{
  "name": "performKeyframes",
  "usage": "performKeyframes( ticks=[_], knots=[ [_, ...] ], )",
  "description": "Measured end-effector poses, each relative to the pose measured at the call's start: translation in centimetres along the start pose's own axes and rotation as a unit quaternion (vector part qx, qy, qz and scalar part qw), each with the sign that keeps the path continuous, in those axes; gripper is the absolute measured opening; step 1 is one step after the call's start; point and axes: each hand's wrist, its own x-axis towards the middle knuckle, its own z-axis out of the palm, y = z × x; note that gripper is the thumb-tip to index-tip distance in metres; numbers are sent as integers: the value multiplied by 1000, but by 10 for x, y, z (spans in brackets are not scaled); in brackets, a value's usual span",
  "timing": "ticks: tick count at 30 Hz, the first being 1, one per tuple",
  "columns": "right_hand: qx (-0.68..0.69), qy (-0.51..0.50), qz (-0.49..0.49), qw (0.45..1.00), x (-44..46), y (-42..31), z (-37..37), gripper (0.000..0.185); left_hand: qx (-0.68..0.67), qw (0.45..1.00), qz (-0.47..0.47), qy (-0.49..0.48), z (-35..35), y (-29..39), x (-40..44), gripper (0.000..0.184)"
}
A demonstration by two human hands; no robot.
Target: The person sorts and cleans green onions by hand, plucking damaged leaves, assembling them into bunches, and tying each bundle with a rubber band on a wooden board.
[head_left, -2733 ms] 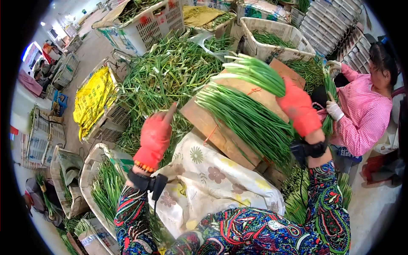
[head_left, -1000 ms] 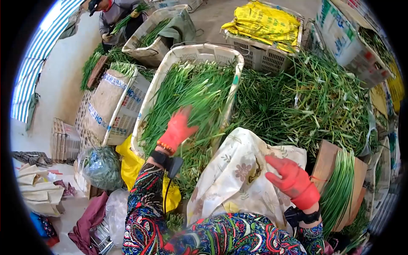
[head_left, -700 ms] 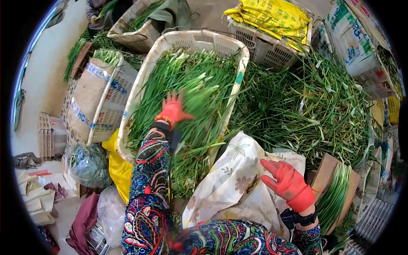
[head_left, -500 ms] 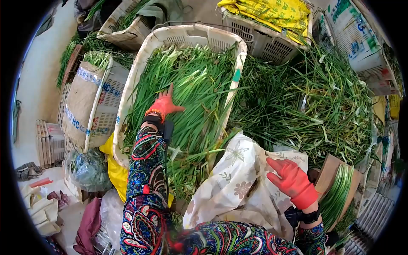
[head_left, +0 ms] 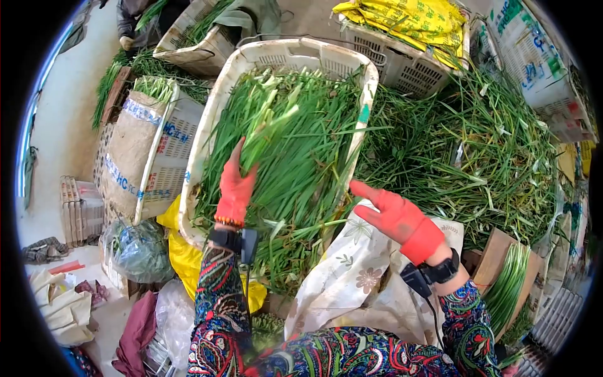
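Note:
My left hand, in a red glove, is at the left part of a white crate full of green stalks. A small bunch of stalks with pale ends rises between its thumb and fingers, slightly blurred. My right hand, also red-gloved, hovers above the flowered cloth near the crate's right rim. Its fingers are apart and nothing is in them. Lower right, a bundle of green stalks lies on a brown board.
A large heap of loose leaves lies right of the crate. Behind stands a crate topped with a yellow sack. At the left are a wrapped crate and a plastic bag of greens. A person's hand shows at the upper left.
The view has turned from the board to the crate. My left hand, lately spread over the stalks, now has a small bunch in it. My right hand has moved up and left, toward the crate.

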Motion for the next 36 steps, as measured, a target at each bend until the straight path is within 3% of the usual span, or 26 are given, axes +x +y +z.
performKeyframes(
  ticks=[1, 4, 8, 9, 10, 11, 12, 14, 16, 19, 20, 23, 24, 26, 28, 30, 31, 32, 33, 34, 35, 36],
  knots=[
    [32, -41, 44, 998, 9, -20, -1, 54, -20, 1000, -10, 1, -11, 14, -7, 63],
    [195, -17, -94, 976, 38, -17, 35, 68, -142, 986, 47, 80, -17, 35, -26, 63],
    [318, 3, -269, 909, 51, -32, 74, 100, -49, 996, 31, -65, -26, 83, -54, 66],
    [322, -3, -290, 901, 49, -39, 75, 108, -39, 993, 75, -79, -21, 93, -57, 68],
    [524, -10, -203, 827, 42, -56, 83, 107, -28, 988, 119, -92, -16, 103, -62, 70],
    [557, 11, -217, 802, 45, -53, 90, 99, -38, 990, 31, -130, -9, 114, -70, 69],
    [613, 13, -158, 774, 46, -52, 90, 82, 24, 989, 3, -144, -8, 123, -75, 66],
    [463, 90, -118, 874, 39, -45, 81, 56, -3, 993, 76, -85, 1, 125, -72, 65],
    [448, 132, -159, 870, 29, -63, 60, 32, -6, 994, 70, -80, 2, 124, -69, 65],
    [392, 237, -232, 858, 1, -111, 1, 22, 100, 989, 21, -107, 6, 89, -87, 63],
    [393, 278, -276, 832, -7, -122, -20, 29, 152, 981, -3, -122, 9, 68, -96, 62],
    [364, 427, -355, 748, -53, -156, -81, 35, 240, 953, 49, -177, 8, 21, -126, 53],
    [343, 455, -395, 721, -67, -166, -98, 35, 250, 949, 23, -192, -3, 20, -126, 43],
    [325, 515, -449, 654, -89, -184, -116, 34, 101, 989, -1, -106, -44, 41, -115, 37],
    [373, 414, -455, 695, -109, -167, -122, 33, -27, 998, -62, -20, -86, 75, -93, 38],
    [400, 373, -413, 728, -118, -155, -108, 34, -28, 997, -39, 63, -135, 130, -81, 43],
    [477, 334, -381, 719, -119, -159, -87, 36, -192, 978, -6, 77, -148, 144, -74, 47],
    [553, 297, -344, 698, -120, -163, -68, 38, -169, 985, 11, 43, -167, 162, -72, 55],
    [476, 244, -380, 754, -112, -123, -56, 40, -199, 978, 53, 28, -173, 182, -67, 66],
    [471, 212, -337, 787, -114, -120, -38, 38, -229, 969, 91, -9, -170, 201, -63, 83],
    [462, 178, -293, 818, -118, -117, -21, 36, -301, 953, 30, -34, -155, 242, -69, 96],
    [527, 173, -252, 793, -129, -118, 0, 32, -309, 937, 51, -153, -149, 234, -65, 105]
  ],
)
